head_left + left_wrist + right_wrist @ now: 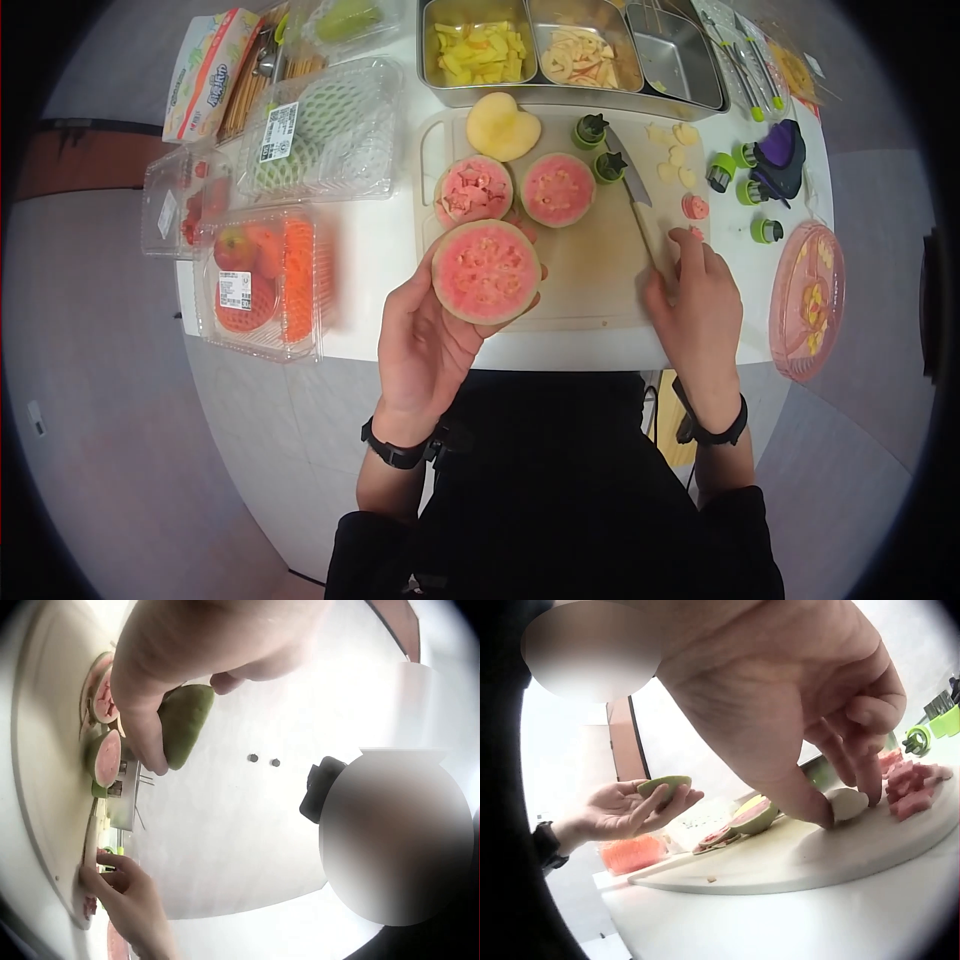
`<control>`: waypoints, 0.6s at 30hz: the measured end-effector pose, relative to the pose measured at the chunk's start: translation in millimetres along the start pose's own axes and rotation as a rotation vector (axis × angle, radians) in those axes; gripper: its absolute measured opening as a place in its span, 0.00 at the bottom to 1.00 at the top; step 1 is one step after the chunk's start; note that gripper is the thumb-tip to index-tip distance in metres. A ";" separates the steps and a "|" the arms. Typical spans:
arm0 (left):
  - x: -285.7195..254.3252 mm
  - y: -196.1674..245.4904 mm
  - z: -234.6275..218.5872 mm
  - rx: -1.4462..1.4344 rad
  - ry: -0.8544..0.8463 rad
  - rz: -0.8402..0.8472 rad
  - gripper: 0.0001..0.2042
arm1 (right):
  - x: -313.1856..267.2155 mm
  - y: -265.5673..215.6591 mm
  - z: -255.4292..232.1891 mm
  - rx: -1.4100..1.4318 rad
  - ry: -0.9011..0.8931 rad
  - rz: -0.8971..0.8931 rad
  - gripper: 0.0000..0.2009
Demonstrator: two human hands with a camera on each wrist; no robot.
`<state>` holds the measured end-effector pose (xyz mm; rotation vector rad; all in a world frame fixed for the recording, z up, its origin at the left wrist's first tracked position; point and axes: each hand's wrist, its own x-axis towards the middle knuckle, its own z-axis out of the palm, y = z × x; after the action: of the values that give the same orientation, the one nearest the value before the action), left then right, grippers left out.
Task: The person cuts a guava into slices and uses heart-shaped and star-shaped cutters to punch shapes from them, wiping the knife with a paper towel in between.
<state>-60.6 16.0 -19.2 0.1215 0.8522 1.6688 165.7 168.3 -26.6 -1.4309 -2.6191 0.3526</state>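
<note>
My left hand [420,345] holds a pink-fleshed guava half [487,272] above the near part of the cutting board [590,285], cut face up. Its green skin shows in both wrist views. The right hand [703,310] pinches the cream handle of a knife [849,803] between thumb and fingers, at the board's right side. The knife blade [630,172] lies along the board, pointing away from me. Behind the held half sit another guava half [558,190] and a guava piece with a roughly scooped face [474,190]. A pale yellow fruit piece [503,127] rests at the back.
Green-rimmed cutters [609,166] stand beside the blade, with several more [767,231] to the right. Pink fruit pieces [695,206] lie near my right hand. A metal tray [585,97] of cut fruit stands behind. Plastic boxes [265,285] are left, a pink plate [780,320] right.
</note>
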 end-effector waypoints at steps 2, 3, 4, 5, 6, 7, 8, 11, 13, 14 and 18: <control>-0.3 -1.0 -1.1 -0.047 -0.028 -0.015 0.35 | 1.1 0.2 2.5 -0.029 0.080 -0.055 0.17; -0.6 -1.3 -1.8 -0.054 -0.050 -0.020 0.35 | 1.4 0.3 3.6 -0.043 0.119 -0.082 0.17; -0.7 -1.6 -2.2 -0.061 -0.072 -0.025 0.35 | 2.1 0.5 2.0 -0.033 0.066 -0.036 0.18; -0.7 -2.4 -2.9 -0.073 -0.089 -0.026 0.35 | 3.0 0.9 -1.4 -0.022 0.013 0.010 0.18; -0.7 -3.5 -3.6 -0.084 -0.106 -0.027 0.35 | 3.6 1.7 -3.7 -0.013 -0.040 0.057 0.19; -0.7 -4.3 -3.8 -0.096 -0.123 -0.029 0.35 | 3.1 3.1 -4.3 0.026 0.003 0.046 0.18; -0.7 -5.0 -1.6 -0.086 -0.117 -0.019 0.35 | 2.0 4.9 -4.9 0.065 0.045 0.035 0.17; -0.3 -5.3 5.5 -0.051 -0.123 0.012 0.35 | -1.3 8.1 -11.3 0.275 0.079 0.076 0.13; -0.2 -4.8 6.0 -0.025 -0.155 0.036 0.35 | -5.0 11.3 -13.7 0.445 0.067 0.127 0.10; 0.4 -5.0 4.4 0.000 -0.182 0.057 0.35 | -7.3 13.5 -13.8 0.531 0.061 0.153 0.10; 6.0 -9.0 -4.2 0.028 -0.259 0.116 0.37 | -16.9 15.5 -3.7 0.778 0.088 0.184 0.14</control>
<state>-57.2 19.6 -29.7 0.4037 0.6823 1.7042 188.2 162.6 -27.3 -1.3322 -1.9151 1.1388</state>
